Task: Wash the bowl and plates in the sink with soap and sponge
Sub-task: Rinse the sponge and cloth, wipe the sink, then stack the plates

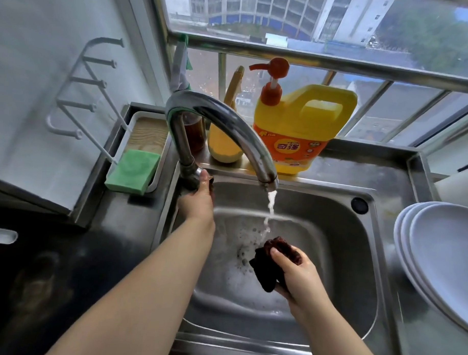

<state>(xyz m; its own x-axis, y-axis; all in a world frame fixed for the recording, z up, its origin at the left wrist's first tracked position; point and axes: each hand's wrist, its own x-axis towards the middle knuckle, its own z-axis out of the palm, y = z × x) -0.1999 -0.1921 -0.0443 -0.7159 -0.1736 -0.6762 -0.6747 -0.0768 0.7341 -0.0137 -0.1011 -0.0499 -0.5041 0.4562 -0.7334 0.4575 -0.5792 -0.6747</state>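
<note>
Rinsing step. Left hand [197,194] curled on faucet base [190,175], water running. Right hand [296,272] gripping dark scrub cloth [271,261] over sink [332,207]. Plates [445,253] stacked at right, out of basin. Next, likely: soap bottle [301,126], then a plate.

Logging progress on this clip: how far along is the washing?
Looks late. Done: white plates stacked beside the sink, none left in the basin. In hand: right hand holds a dark cloth under the running water; left hand at the tap base. No bowl visible.
</note>
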